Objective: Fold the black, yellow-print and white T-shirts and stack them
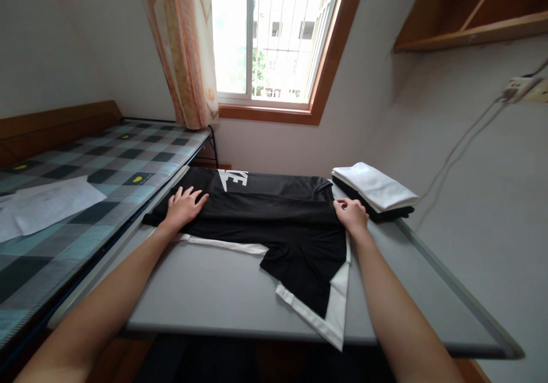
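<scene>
The left hand lies palm down with its fingers spread on the black shirt, pressing the cloth rather than clasping it. The right hand is at the shirt's other end, thumb and fingers curled in at its edge; whether they pinch the fabric, I cannot tell.

The shirt lies across the far half of the table, its long axis running from side to side, roughly along the near edge. Its hem end points to the left edge, its shoulder end to the right. A short sleeve points to the near edge, angled slightly right. White letters show on the strip farthest from the person.

White cloth shows from under the shirt, one corner jutting over the table's near edge. A folded stack, white on top of black, sits by the far right corner, just beyond the right hand.

Past the left edge is a bed with a checked cover, bearing papers. A curtain hangs beside the window.
</scene>
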`<state>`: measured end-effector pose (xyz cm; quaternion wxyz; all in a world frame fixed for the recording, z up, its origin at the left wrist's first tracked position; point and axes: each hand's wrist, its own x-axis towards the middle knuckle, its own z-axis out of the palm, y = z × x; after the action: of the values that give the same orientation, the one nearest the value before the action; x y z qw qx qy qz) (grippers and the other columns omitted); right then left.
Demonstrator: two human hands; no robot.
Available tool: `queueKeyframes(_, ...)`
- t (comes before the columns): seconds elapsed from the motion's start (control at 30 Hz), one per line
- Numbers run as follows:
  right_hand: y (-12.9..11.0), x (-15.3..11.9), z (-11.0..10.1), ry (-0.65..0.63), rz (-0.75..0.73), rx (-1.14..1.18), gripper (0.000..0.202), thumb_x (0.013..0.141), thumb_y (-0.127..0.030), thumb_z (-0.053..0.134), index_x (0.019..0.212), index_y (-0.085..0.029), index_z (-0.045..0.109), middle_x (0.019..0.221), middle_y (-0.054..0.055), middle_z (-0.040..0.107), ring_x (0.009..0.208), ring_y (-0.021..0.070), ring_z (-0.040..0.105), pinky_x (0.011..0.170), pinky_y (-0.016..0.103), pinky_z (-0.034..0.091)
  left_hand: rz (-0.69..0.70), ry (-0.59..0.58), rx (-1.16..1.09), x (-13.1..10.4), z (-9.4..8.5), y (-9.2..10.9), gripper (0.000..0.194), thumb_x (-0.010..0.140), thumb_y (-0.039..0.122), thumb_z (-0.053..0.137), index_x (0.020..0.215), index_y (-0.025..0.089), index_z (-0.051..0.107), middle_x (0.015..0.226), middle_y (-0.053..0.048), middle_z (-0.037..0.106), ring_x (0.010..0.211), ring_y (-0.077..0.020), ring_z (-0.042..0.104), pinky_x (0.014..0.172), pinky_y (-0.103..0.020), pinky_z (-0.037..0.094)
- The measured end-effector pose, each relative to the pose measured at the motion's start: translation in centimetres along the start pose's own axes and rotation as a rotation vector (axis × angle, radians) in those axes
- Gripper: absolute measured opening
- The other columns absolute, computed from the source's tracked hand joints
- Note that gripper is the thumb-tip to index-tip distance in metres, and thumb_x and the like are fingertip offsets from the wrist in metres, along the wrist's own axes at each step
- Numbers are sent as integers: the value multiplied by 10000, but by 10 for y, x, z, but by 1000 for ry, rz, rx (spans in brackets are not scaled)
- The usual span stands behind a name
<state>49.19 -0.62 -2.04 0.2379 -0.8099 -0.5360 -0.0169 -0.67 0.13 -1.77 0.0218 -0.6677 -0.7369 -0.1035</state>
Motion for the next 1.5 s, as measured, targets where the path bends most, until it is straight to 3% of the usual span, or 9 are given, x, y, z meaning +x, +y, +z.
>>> queueKeyframes(0.3,12,11,8,-99,55,225,274,785,-391,618,877,-167,747,904,124,744,887,281,681,786,362,486,102,-127,-1,-5,9,11,723,907,677,320,1512,281,345,1592,-80,275,1457,-364,228,1136,-629,190)
queueKeyframes(0.5,15,12,13,-94,-78,324,310,787,-381,612,985,-185,749,946,120,745,927,271,680,822,356,498,109,-132,17,-3,12,7,721,910,670,305,1519,285,328,1598,-71,260,1462,-362,217,1137,-629,186)
queueKeyframes(0.77,22,19,13,-124,-107,631,361,689,-482,687,820,-145,691,786,101,711,749,226,659,720,353,530,108,-134,0,-3,12,8,720,912,670,302,1518,282,330,1598,-81,262,1463,-362,209,1141,-630,163)
queueKeyframes(0.9,20,19,10,-152,-16,771,365,681,-473,691,818,-135,671,772,99,715,719,219,656,680,340,531,123,-129,-24,-1,12,5,723,905,679,315,1511,286,346,1591,-87,279,1462,-368,207,1135,-642,158)
queueKeyframes(1.07,9,8,1,-125,-5,363,221,775,-288,618,884,-118,707,906,143,726,869,262,667,793,367,506,129,-112,-33,-1,12,2,709,897,686,335,1495,307,375,1583,-70,304,1459,-369,216,1137,-638,162)
queueKeyframes(1.17,-9,-7,-5,20,-107,29,293,835,-274,574,1061,-142,707,1106,173,688,1053,327,612,909,467,451,134,-57,-19,-3,10,6,700,903,672,348,1481,282,409,1571,-85,327,1458,-372,219,1136,-640,167)
queueKeyframes(1.27,-37,-26,-5,114,-321,-35,375,916,-334,492,1199,-160,664,1277,167,616,1180,323,541,988,473,402,211,13,-24,-7,9,16,642,934,617,341,1461,264,442,1550,-86,370,1462,-339,228,1153,-611,163)
queueKeyframes(1.4,-69,-47,10,-46,-638,0,517,974,-488,378,1359,-198,568,1484,118,460,1348,271,415,1089,407,330,388,18,-52,-11,11,27,598,950,570,355,1464,273,433,1555,-61,364,1476,-295,204,1174,-568,146)
queueKeyframes(1.5,-77,-54,22,-228,-668,-96,611,975,-579,301,1464,-244,451,1567,95,337,1433,276,300,1139,440,256,422,-55,-55,-11,15,29,635,937,599,364,1477,268,411,1578,-62,316,1475,-310,201,1167,-575,155)
